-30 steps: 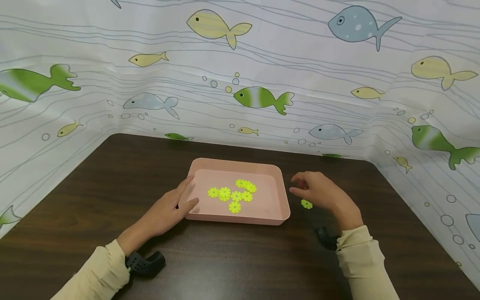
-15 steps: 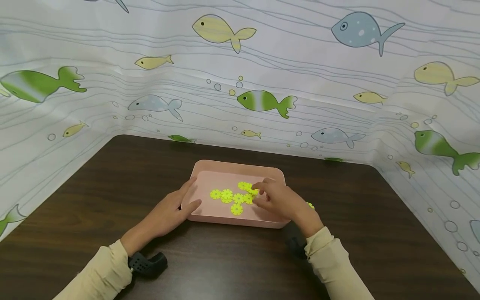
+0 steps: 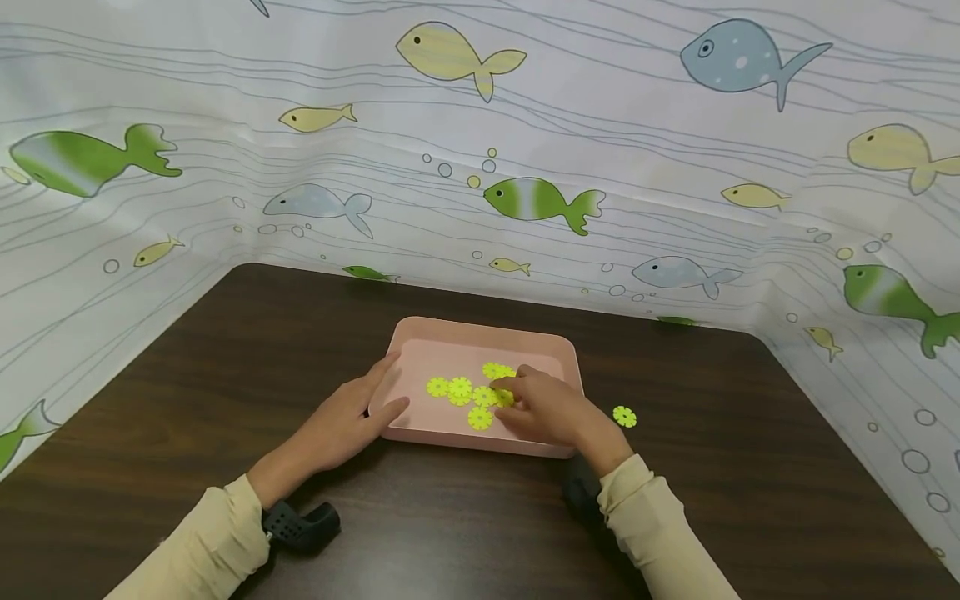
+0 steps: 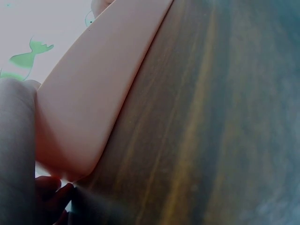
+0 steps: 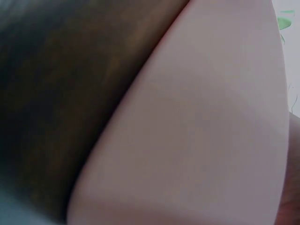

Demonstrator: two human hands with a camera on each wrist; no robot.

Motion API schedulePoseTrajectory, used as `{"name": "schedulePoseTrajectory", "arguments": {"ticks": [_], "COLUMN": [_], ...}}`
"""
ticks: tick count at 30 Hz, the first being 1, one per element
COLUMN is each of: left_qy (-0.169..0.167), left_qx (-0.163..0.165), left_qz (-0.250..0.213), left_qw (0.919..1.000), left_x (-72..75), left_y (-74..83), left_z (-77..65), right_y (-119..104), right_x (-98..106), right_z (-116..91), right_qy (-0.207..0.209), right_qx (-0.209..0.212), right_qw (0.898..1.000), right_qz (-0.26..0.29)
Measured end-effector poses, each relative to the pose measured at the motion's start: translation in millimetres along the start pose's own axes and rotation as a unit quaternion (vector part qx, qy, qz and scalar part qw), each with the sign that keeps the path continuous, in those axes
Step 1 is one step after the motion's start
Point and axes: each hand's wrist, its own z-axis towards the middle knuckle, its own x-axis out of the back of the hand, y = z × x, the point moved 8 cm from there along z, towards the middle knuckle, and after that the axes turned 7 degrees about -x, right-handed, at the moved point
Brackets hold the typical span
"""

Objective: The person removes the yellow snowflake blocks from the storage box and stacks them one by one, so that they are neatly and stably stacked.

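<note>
Plainly, our left hand (image 3: pixel 341 421) lay at the left edge of the tray (image 3: pixel 465 333), its fingers spread and relaxed, the thumb over the rim. Our right hand (image 3: pixel 553 408) reached in over the right edge, fingertips at the discs (image 3: pixel 461 387) around the tray's middle; we could not tell whether it pinched one. A lone disc (image 3: pixel 625 417) lay just right of the tray. Around it, the table (image 3: pixel 450 517) stretched wide left, right and near, with a narrower far strip ending at the wall (image 3: pixel 615 125).
</note>
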Motion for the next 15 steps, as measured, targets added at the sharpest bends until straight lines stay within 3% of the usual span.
{"name": "schedulePoseTrajectory", "arguments": {"ticks": [15], "left_qy": [0.0], "left_qx": [0.003], "left_qz": [0.002], "left_qw": [1.0], "left_x": [0.3], "left_y": [0.7], "left_z": [0.1], "right_y": [3.5], "right_x": [6.6], "right_z": [-1.6], "right_qy": [0.036], "right_qx": [-0.021], "right_qw": [0.999], "right_qz": [0.022]}}
